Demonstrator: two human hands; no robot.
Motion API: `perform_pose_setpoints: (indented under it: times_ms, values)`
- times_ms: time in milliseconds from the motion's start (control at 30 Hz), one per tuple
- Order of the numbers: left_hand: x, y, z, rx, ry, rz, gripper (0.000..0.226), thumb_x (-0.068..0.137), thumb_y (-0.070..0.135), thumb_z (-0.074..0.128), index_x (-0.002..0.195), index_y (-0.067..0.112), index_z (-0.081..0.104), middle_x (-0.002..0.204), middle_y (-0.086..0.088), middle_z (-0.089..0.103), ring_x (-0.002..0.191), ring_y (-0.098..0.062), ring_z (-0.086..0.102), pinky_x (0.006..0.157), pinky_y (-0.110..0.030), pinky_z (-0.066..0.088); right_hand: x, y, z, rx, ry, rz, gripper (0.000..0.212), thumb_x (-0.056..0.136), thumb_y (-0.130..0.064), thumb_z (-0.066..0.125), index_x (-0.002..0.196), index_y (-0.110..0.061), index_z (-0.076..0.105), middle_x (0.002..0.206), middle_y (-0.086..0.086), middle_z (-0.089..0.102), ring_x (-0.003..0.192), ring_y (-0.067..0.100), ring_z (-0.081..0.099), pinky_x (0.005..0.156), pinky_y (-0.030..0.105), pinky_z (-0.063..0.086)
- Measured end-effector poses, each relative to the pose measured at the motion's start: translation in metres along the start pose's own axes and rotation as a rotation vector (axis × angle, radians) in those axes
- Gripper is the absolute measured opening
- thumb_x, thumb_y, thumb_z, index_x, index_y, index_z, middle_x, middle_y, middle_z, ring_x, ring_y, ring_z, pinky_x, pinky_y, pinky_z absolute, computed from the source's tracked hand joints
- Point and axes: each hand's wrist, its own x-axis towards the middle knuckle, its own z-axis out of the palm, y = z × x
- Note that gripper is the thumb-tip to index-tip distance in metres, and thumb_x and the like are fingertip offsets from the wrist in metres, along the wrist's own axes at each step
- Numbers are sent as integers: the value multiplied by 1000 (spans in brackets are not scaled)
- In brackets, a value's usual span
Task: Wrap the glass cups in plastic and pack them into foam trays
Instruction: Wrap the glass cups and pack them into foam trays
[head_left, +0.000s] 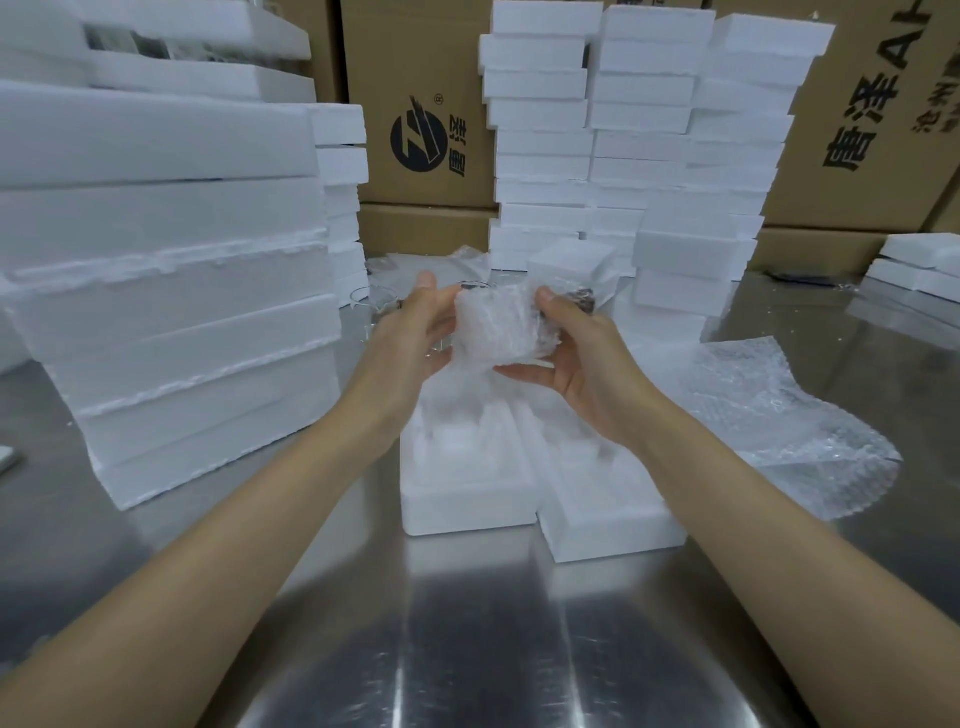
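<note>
A glass cup wrapped in bubble wrap (497, 328) is held in the air between both hands, above the table's middle. My left hand (413, 338) grips its left side and my right hand (582, 358) grips its right side, thumb on top and fingers underneath. Directly below lie two open white foam trays, one on the left (467, 499) and one on the right (613, 525), side by side on the steel table. A bare glass cup (375, 306) stands behind my left hand, partly hidden.
Loose bubble wrap sheets (779, 421) lie to the right of the trays. A tall stack of foam slabs (171, 291) fills the left side. More foam stacks (639, 156) and cardboard boxes (426, 130) stand at the back. Small foam pieces (919, 265) sit far right.
</note>
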Motion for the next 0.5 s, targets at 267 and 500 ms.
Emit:
perform_pose_setpoints:
  times_ms: [267,500]
  values:
    - [-4,-8,-3,256,-100,129,38,95,49,46,111,21,66,129,5,62,120,-13,57,106,-45,43,-2,3,3,-114,-61,39,31,99,-24,48,121,-5,60,110,12,68,100,27,67,69,40,57]
    - [1,8,-24,215,32,165,39,92,48,51,92,14,69,96,-11,68,90,-20,67,89,-49,55,-1,-1,8,-127,-173,-20,42,87,-26,51,128,-16,49,122,9,63,110,26,63,93,39,52]
